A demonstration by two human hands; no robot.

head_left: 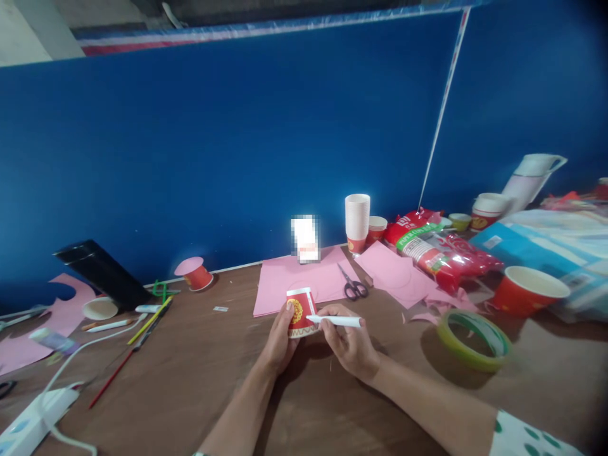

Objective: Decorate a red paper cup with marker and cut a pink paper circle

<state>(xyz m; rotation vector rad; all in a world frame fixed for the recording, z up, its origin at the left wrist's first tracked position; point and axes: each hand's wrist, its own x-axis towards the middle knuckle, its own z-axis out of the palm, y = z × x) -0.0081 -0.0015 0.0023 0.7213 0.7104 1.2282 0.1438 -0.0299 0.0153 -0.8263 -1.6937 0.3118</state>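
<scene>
My left hand (280, 339) is wrapped round a red paper cup (300, 310) printed with a gold round design, its wide rim toward me and marked with a zigzag line. A white marker pen (339, 320) is pinched in my right hand (350, 345), with its tip touching or very near the cup's side. Just beyond my hands lie pink paper sheets (280, 282), and dark-handled scissors (354, 286) rest on their right side.
To the right are a roll of tape (446, 342), an orange-red cup (520, 304) and a red package of paper cups (418, 244). A stack of cups (357, 218) stands at the back. On the left are a black cylinder (107, 272), a pink-topped cup (197, 278) and a power strip (35, 421).
</scene>
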